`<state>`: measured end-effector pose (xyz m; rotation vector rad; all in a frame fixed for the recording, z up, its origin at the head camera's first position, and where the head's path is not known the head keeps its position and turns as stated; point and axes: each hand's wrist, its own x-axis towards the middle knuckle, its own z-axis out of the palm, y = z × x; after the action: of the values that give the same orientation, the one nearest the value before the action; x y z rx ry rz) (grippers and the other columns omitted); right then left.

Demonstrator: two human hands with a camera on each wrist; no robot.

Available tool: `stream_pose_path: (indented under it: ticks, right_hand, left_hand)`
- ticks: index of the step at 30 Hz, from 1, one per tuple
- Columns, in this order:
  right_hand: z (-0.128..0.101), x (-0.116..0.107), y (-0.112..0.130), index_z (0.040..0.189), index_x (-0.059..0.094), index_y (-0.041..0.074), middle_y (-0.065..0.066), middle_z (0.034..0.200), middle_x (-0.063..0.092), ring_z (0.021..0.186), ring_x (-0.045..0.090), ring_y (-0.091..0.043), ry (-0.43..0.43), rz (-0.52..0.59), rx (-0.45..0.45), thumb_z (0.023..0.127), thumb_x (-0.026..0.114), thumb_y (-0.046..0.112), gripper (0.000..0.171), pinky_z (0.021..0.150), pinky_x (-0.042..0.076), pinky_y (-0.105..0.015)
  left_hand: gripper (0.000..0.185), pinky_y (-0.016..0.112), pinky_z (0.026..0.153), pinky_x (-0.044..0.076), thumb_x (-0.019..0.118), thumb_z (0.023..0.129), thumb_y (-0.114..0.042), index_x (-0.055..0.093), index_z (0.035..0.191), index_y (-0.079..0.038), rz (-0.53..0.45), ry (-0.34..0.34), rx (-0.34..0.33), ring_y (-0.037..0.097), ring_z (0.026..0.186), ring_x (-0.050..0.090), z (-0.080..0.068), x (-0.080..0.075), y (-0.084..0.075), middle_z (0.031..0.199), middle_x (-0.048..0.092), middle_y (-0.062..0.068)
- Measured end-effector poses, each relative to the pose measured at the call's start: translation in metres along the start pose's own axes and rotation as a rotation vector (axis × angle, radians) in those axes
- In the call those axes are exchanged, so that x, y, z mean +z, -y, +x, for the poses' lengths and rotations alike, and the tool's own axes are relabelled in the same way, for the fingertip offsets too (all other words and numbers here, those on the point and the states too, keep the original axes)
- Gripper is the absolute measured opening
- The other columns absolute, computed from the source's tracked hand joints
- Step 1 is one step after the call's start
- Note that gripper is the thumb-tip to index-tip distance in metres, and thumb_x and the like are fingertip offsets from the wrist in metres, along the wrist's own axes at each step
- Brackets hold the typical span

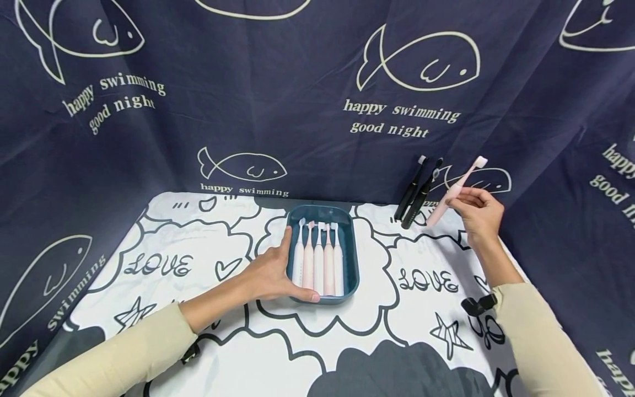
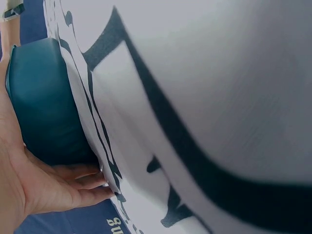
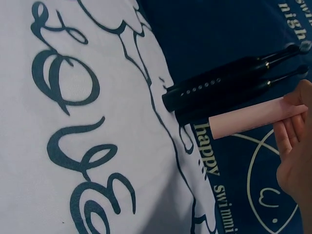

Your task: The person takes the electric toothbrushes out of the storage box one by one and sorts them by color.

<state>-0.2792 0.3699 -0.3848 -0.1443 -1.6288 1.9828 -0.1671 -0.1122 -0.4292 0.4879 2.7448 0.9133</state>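
My right hand [image 1: 481, 215] pinches a pink electric toothbrush [image 1: 453, 190] by its handle, tilted with the brush head up, at the back right. In the right wrist view, the handle's lower end [image 3: 243, 119] sticks out past the fingers. Black electric toothbrushes [image 1: 419, 198] lean against the curtain just left of it. My left hand [image 1: 273, 270] rests at the near left corner of a blue tray [image 1: 353, 253], thumb along the front rim and fingers spread along the left side. Several white and pink toothbrushes [image 1: 319, 267] lie side by side in the tray, heads toward the back.
A white cloth with black cartoon print [image 1: 163, 264] covers the table. Behind it and at both sides hangs a dark blue curtain [image 1: 297, 99] with fish drawings. A black strap [image 1: 478, 304] sits at the right sleeve's cuff.
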Motion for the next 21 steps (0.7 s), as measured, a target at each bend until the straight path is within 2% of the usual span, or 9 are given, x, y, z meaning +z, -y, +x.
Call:
stream_pose_path:
  ticks: [5, 14, 21]
  right_hand:
    - [0.007, -0.003, -0.01, 0.099, 0.081, 0.005, 0.006, 0.079, 0.08, 0.074, 0.076, -0.004, -0.014, -0.039, -0.038, 0.079, 0.08, -0.03, 0.041, 0.071, 0.061, -0.013]
    - [0.017, -0.006, -0.021, 0.1, 0.079, 0.003, 0.007, 0.079, 0.08, 0.074, 0.076, -0.003, -0.041, -0.053, -0.041, 0.078, 0.08, -0.029, 0.039, 0.071, 0.06, -0.013]
    - [0.02, -0.009, -0.028, 0.109, 0.078, -0.002, 0.011, 0.081, 0.079, 0.076, 0.074, 0.001, -0.034, -0.158, -0.038, 0.081, 0.082, -0.024, 0.036, 0.074, 0.058, -0.01]
  left_hand:
    - [0.176, 0.055, 0.113, 0.058, 0.095, 0.063, -0.087, -0.009, 0.181, -0.008, -0.005, 0.003, -0.006, 0.038, 0.141, 0.066, 0.0, -0.001, 0.0, 0.163, 0.058, 0.033]
    - [0.176, 0.054, 0.111, 0.059, 0.095, 0.064, -0.086, -0.01, 0.181, -0.008, -0.002, 0.004, -0.01, 0.038, 0.139, 0.067, -0.002, -0.002, 0.0, 0.16, 0.06, 0.034]
    - [0.176, 0.055, 0.112, 0.059, 0.095, 0.063, -0.087, -0.01, 0.181, -0.008, 0.002, 0.004, -0.009, 0.039, 0.141, 0.066, -0.002, -0.002, 0.0, 0.161, 0.059, 0.034]
